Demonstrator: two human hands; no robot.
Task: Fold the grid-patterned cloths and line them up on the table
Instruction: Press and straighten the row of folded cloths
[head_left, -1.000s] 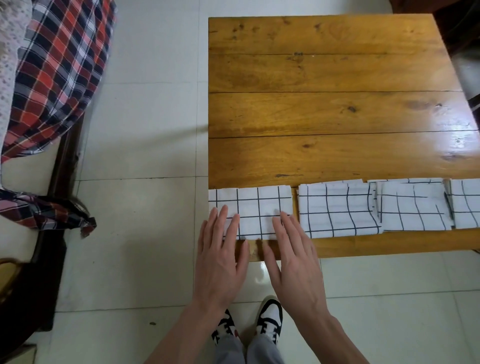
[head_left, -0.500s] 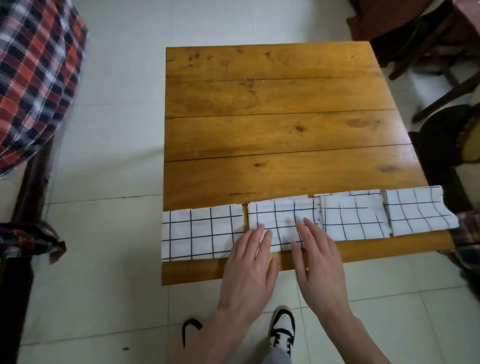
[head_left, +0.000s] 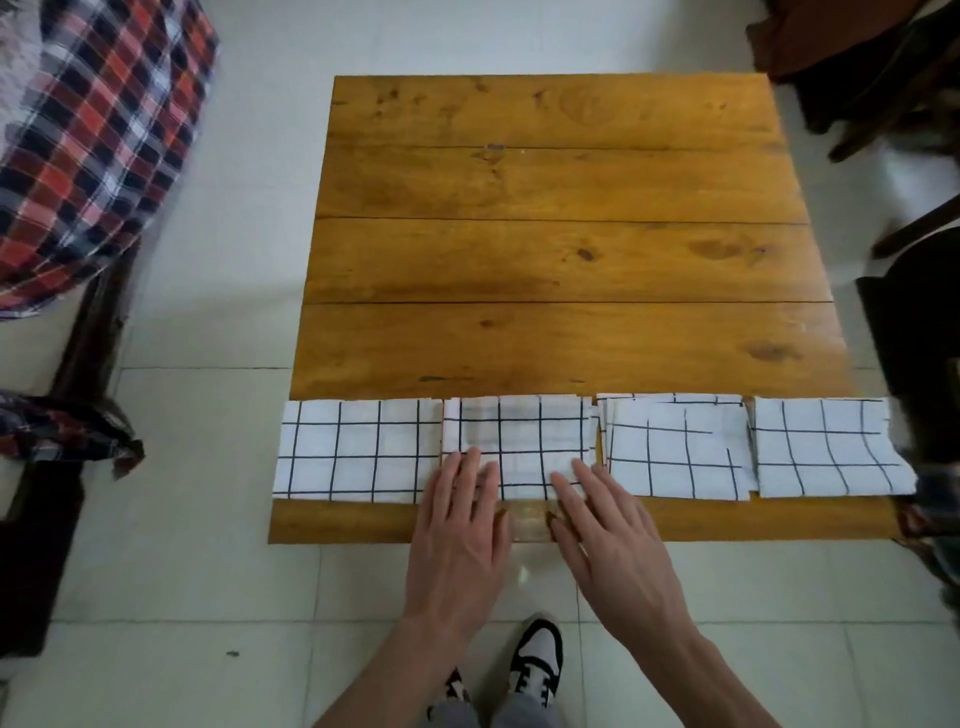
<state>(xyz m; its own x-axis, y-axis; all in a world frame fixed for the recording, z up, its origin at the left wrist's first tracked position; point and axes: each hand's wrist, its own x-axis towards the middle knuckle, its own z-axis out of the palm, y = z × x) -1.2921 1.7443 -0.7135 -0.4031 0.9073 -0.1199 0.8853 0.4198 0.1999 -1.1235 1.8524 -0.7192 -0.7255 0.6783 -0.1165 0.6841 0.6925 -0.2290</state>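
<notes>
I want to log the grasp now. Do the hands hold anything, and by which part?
Nothing is held. Both hands, left and right, lie flat with straight fingers on the near edge of the second cloth from the left.

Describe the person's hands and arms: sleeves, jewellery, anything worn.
Both the left hand and the right hand are bare: no gloves, rings, watch or bracelets show. The forearms are uncovered down to the frame's edge, with no sleeve in sight.

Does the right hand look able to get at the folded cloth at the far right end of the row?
Probably yes. The right hand lies flat on the second cloth, and only the flat third cloth lies between it and the far-right cloth.
</notes>
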